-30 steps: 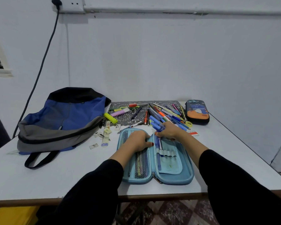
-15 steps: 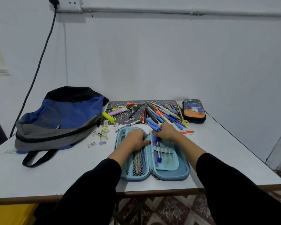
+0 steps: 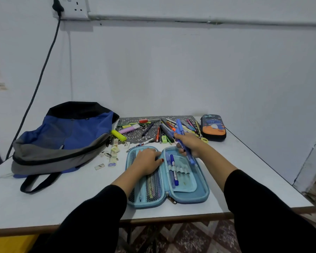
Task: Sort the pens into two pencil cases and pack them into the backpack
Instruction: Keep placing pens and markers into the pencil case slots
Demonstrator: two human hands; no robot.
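Leaning over the white table (image 3: 44, 198), we find the blue, grey and black backpack (image 3: 66, 136) slumped on its left part, well apart from both hands. Near the front edge the light blue pencil case (image 3: 190, 198) lies opened flat, with a mesh pocket in its left half and elastic loops in its right. At the back right the dark pencil case (image 3: 213, 127) with an orange picture lies closed, just beside the patterned mat (image 3: 133, 136) that bears the loose pens (image 3: 164, 128). Our left hand (image 3: 147, 161) rests flat on the mesh half, fingers relaxed. Our right hand (image 3: 190, 143) curls round a bunch of blue pens (image 3: 180, 128), held tilted above the loop half, where two blue pens (image 3: 172, 168) sit in the loops.
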